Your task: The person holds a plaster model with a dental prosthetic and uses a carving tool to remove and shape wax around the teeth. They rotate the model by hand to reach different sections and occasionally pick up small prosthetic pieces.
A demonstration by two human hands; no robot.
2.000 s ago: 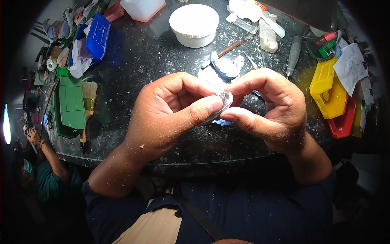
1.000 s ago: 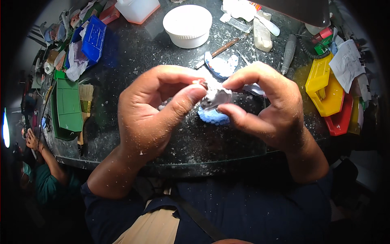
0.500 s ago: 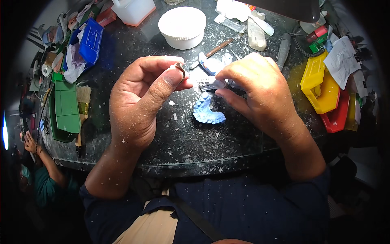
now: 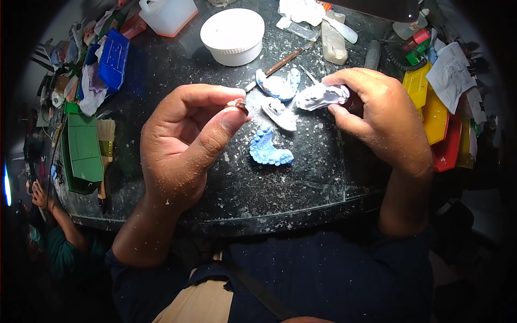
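My left hand is closed, thumb and fingertips pinching a small dark metal dental piece with a pale pinkish part; its exact kind is unclear. My right hand grips a whitish-lilac dental impression piece by its right end, between thumb and fingers. Left of that piece, a similar whitish piece lies on the dark bench. Nearer me rests a blue horseshoe-shaped dental cast with tooth shapes. Behind the whitish piece sits another blue-and-white dental arch.
A white round tub and a wooden-handled knife occupy the back. Blue and green bins and a brush line the left; yellow and red bins, the right. Another person's hand shows far left.
My right hand has moved right, bringing the whitish impression piece away from the other one, which now shows on the bench. My left hand keeps its pinch, slightly lower.
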